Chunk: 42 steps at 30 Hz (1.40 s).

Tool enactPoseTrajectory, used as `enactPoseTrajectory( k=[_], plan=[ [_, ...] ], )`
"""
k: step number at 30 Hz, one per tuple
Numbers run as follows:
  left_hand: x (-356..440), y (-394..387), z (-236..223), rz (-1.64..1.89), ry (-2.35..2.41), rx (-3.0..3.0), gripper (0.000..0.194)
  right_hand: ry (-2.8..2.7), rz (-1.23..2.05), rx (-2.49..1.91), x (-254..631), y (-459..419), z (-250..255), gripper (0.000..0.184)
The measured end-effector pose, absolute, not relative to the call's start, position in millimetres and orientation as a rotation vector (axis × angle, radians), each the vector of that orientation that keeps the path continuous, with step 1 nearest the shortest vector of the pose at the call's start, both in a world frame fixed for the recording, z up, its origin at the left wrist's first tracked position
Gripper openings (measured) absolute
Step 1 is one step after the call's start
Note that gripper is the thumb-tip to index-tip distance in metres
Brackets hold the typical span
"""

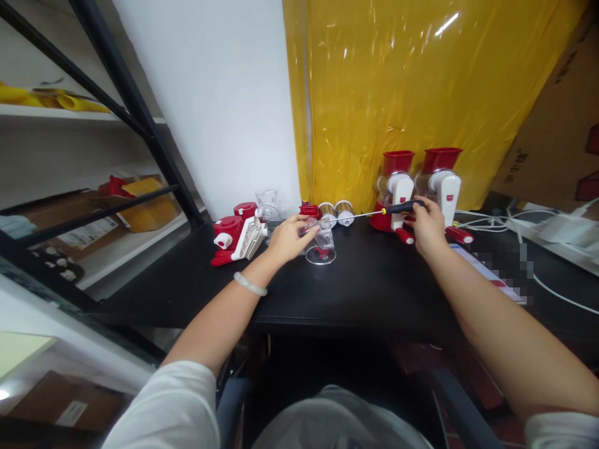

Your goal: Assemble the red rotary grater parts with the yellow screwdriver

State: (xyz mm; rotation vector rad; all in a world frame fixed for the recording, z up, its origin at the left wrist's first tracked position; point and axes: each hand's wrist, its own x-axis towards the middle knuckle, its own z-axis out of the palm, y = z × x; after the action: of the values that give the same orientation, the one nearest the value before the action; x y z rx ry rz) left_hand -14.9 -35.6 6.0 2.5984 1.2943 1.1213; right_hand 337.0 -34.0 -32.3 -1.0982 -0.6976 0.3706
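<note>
My right hand (428, 226) is closed round the dark handle of a screwdriver (392, 209). Its long metal shaft points left, and the tip meets a clear plastic housing (324, 240) in front of me. My left hand (292, 237) grips that housing from its left side, fingers on top and thumb along the near side. A small red part (322, 252) shows through the clear plastic. Just behind stand two grater drums (345, 213) with white rims. Left of my left hand lie red grinder bases (229, 232) and white crank arms (250, 237).
Two assembled red-and-white rotary graters (443, 181) stand at the back right, crank handles toward me. White cables (491, 221) and a printed sheet (489, 274) lie on the right of the black table (365, 293). A metal-framed shelf (112, 249) with boxes stands on the left.
</note>
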Motion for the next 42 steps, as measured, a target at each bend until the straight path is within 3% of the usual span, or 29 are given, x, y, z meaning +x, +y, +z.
enactPoseTrajectory(
  k=[12, 21, 33, 42],
  plan=[
    [-15, -36, 6, 1.112, 1.311, 2.594, 0.033, -0.630, 0.517, -0.981, 341, -33, -25, 0.028],
    [-15, -36, 6, 1.119, 1.308, 2.596, 0.034, -0.698, 0.414, -0.848, 345, -25, -32, 0.029],
    [-15, -36, 5, 1.105, 1.335, 2.601, 0.035, -0.798, 0.316, -0.961, 351, -28, -39, 0.048],
    [-15, -36, 5, 1.113, 1.323, 2.606, 0.035, -0.697, 0.297, -0.939, 351, -24, -38, 0.030]
  ],
)
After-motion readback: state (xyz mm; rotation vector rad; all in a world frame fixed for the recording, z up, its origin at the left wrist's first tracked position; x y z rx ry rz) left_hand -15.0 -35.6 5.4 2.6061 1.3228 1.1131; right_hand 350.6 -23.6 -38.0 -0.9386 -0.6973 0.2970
